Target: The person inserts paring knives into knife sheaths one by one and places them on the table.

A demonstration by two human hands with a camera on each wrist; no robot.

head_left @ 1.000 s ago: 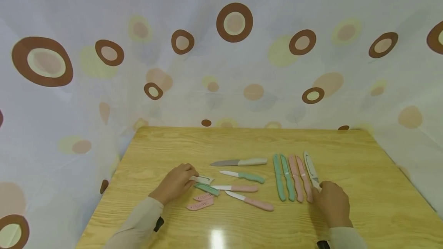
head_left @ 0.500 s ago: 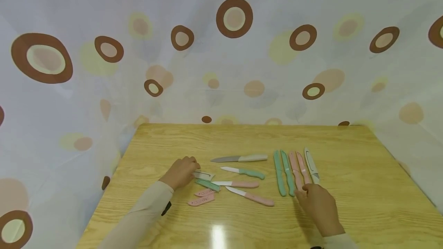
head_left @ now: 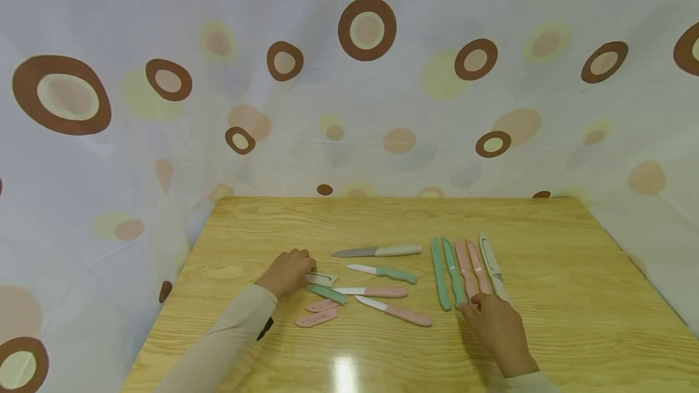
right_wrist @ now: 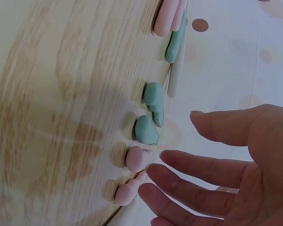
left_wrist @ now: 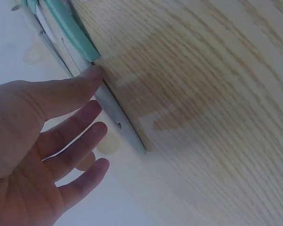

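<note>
The left hand (head_left: 286, 275) pinches a white sheath (head_left: 322, 279); only the right wrist view shows the loose right hand's (right_wrist: 250, 181) empty palm.

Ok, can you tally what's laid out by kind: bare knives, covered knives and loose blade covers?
Bare knives: 4
Covered knives: 5
Loose blade covers: 4
Total: 13

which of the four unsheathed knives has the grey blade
The cream-handled knife, farthest from the person of the four; the green-handled knife and both pink-handled knives have white blades.
</note>
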